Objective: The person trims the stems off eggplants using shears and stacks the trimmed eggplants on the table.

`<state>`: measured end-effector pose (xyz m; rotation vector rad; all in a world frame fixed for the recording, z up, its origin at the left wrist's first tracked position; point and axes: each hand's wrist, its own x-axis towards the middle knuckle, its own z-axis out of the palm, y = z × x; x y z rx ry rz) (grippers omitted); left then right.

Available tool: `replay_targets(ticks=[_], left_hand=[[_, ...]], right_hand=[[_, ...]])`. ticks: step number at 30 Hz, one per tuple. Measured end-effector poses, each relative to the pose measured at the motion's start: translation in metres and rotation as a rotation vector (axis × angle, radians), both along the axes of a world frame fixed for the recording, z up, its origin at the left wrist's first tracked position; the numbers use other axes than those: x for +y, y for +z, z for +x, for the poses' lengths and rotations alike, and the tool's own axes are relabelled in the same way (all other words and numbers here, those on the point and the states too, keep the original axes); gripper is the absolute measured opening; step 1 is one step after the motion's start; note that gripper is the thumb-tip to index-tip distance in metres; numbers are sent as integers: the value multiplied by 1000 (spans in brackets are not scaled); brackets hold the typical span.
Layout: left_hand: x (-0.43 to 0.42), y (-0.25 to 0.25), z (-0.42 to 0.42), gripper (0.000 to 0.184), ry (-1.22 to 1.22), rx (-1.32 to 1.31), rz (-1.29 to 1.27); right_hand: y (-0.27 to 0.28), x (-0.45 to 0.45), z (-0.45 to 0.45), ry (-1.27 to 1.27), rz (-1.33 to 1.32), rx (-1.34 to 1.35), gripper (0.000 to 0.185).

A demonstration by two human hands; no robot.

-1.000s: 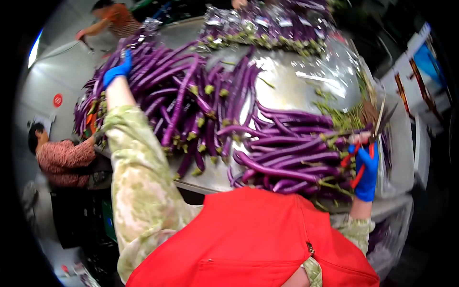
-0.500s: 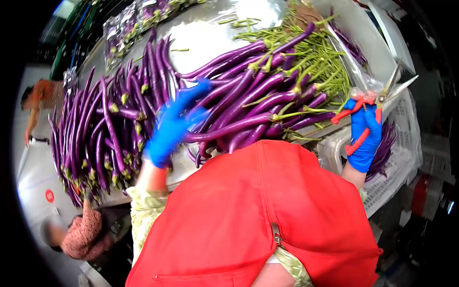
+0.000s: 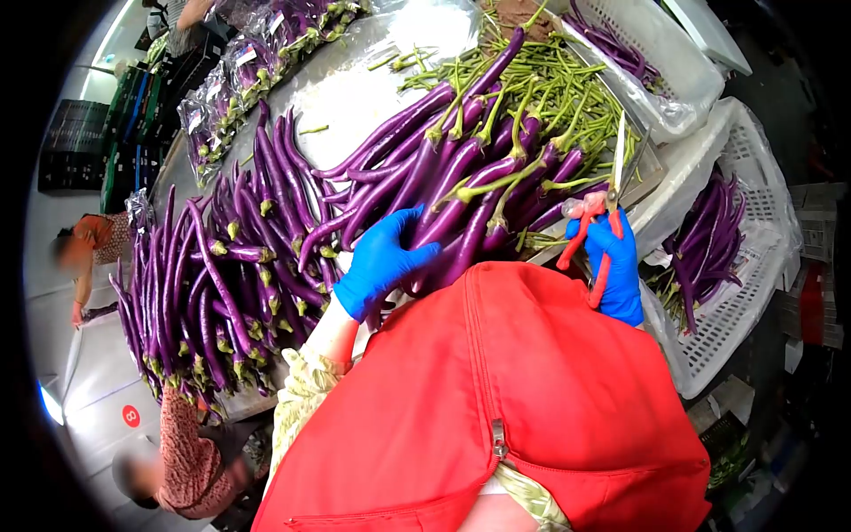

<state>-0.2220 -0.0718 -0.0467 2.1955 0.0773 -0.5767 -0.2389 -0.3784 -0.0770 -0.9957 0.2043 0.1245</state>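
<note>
My left hand (image 3: 379, 264), in a blue glove, is at the lower ends of the purple eggplants (image 3: 452, 211) in the middle heap. Its thumb lies across the front and the fingers reach behind, closed around an eggplant; the fingertips are partly hidden. My right hand (image 3: 616, 266), also blue-gloved, grips red-handled scissors (image 3: 601, 253), blades pointing up and slightly apart. The blades stand just right of the long green stems at the heap's stem end. Something pinkish and clear is wrapped at the top of the handles.
Cut green stems (image 3: 581, 97) pile up at the upper right. More eggplants (image 3: 204, 284) lie in rows at left, with bagged eggplants (image 3: 244, 66) behind. A white crate (image 3: 753, 257) with eggplants stands at right, another crate (image 3: 678, 97) above it. Other people (image 3: 191, 461) are at the left.
My left hand has come down and right onto the heap's eggplants. My right hand has brought the scissors leftward to the stems. The view has shifted a little.
</note>
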Motion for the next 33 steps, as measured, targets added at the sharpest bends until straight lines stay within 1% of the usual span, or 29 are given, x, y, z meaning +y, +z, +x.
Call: replay_targets(ticks=[1,2,4,7,10,11,14,15,18,19,22,24,26,27,29,30,31,33], left_hand=[[7,-14,-1,54,50,-25,-63],[9,-18,1,52,100,-78,-99],[4,-22,6,46,26,-356,-99],[-10,-13,8,40,-119,-439,238],[-21,-11,7,40,35,-617,175],[-27,-1,13,43,35,-656,211],[-49,10,33,48,-51,-775,130],[-51,4,38,54,-120,-705,203],[-64,-1,40,62,-152,-555,308],[-65,2,43,68,-132,-473,291],[-57,18,55,64,-49,-25,10],[-56,22,52,60,-92,-5,11],[-51,13,45,57,-147,-79,-17],[-51,14,43,54,-130,-38,-88],[-54,21,45,52,-85,80,-177],[-57,27,46,51,-62,140,-224],[-60,39,49,53,3,281,-295],[-58,34,58,51,-35,312,-391]], right_hand=[[-1,-1,0,17,11,5,32],[-3,-1,0,31,21,11,32],[-7,0,2,43,7,26,30],[-13,6,6,48,-43,42,30],[-15,10,9,79,-59,47,32],[-17,11,10,84,-49,49,33],[-21,16,15,119,-26,60,35],[-19,16,15,140,-2,107,34],[-22,19,18,153,-28,51,33],[-24,18,18,167,-31,45,33],[-26,18,18,175,5,85,34],[-28,19,19,204,-29,127,36],[-28,23,20,227,-39,154,39],[-24,26,21,235,-33,159,41],[-20,32,22,261,-23,138,47],[-21,36,23,264,-19,126,48],[-22,39,24,267,-17,114,48],[-22,43,29,301,-9,68,49]])
